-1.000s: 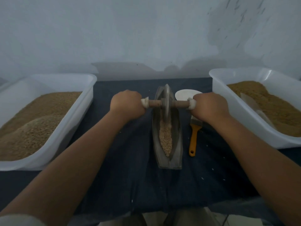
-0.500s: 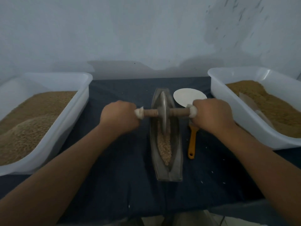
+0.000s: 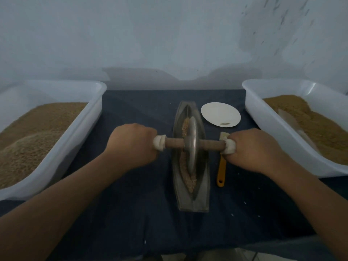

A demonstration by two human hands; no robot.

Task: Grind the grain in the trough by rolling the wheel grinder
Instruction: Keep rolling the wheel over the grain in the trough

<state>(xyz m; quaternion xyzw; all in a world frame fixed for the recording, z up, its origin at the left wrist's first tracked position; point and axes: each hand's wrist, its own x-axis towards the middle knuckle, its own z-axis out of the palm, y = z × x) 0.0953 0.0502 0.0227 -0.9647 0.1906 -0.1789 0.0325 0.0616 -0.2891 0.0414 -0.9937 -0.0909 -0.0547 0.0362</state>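
Mid-frame, the left hand (image 3: pixel 131 146) and right hand (image 3: pixel 250 147) each grip an end of the wheel (image 3: pixel 191 146), which sits in the trough (image 3: pixel 204 187) on the grain (image 3: pixel 190 182). If one hand pushes harder, the wheel may tip and spill grain.

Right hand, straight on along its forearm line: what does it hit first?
Probably the brush, whose head pokes out just ahead of the right hand; beyond that, the white plate. The hand grips the wheel grinder above the table, so it might clear both.
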